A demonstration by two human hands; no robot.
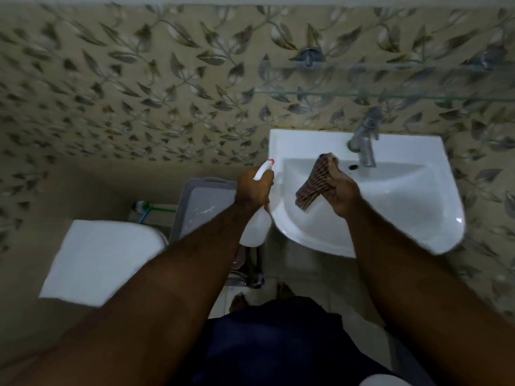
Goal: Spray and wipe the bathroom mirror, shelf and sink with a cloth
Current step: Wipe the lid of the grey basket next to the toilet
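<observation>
A white sink point(412, 218) hangs on the tiled wall at the right, with a metal tap point(365, 140) at its back. My left hand point(252, 188) grips a white spray bottle point(257, 224) with an orange-tipped nozzle, just left of the sink's rim, nozzle pointing up toward the wall. My right hand point(344, 190) holds a brown striped cloth point(313, 181) over the left part of the basin. A glass shelf point(390, 94) runs along the wall above the tap. No mirror is in view.
A white toilet cistern lid point(103, 260) is at the lower left. A grey plastic basket point(200, 207) stands between it and the sink, with a brush point(150, 207) behind. Floor tiles and my feet point(262, 295) lie below the sink. A drain pipe point(255, 271) runs under the basin.
</observation>
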